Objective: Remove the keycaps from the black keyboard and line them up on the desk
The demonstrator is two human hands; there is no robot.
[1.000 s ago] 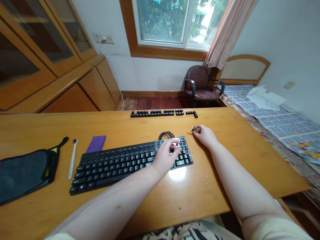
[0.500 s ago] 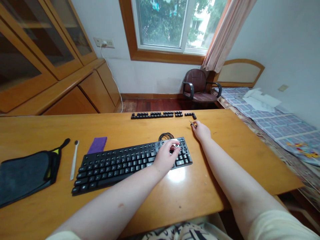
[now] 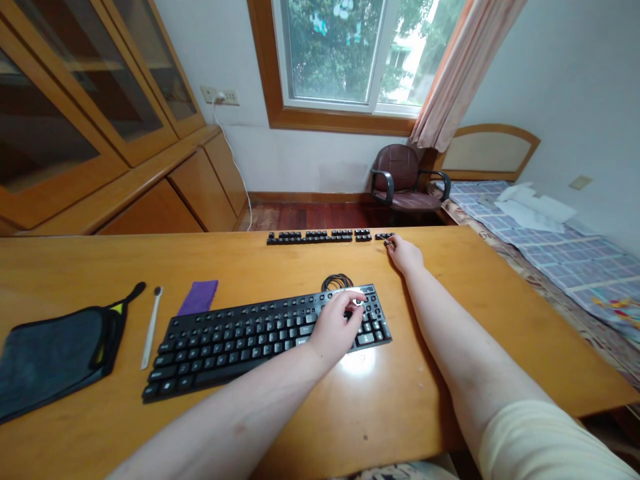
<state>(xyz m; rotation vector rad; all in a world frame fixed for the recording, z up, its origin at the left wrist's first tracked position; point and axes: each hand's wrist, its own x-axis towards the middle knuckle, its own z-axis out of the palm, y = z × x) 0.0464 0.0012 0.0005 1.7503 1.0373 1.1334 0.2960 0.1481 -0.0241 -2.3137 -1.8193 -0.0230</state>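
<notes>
A black keyboard (image 3: 240,340) lies slanted on the wooden desk (image 3: 320,413), its top row and part of the number pad stripped of caps. My left hand (image 3: 336,325) rests on its right part, thumb and forefinger apart and curved, nothing seen between them. At the far edge of the desk my right hand (image 3: 404,253) is closed in a pinch on a small dark tool, by its thin wire ends a keycap puller (image 3: 387,243); my fingers mostly hide it. Right beside those fingertips is the right end of a row of loose black keycaps (image 3: 315,237).
A coiled cable (image 3: 337,281) lies behind the keyboard. To the left are a purple cloth (image 3: 199,297), a white-handled brush (image 3: 151,330) and a dark zip pouch (image 3: 55,353). Beyond the desk stand an office chair (image 3: 400,173) and a bed (image 3: 540,247).
My right hand has moved slightly forward to the right end of the keycap row, now covering part of it. My left hand stays on the keyboard. The view has tilted a little.
</notes>
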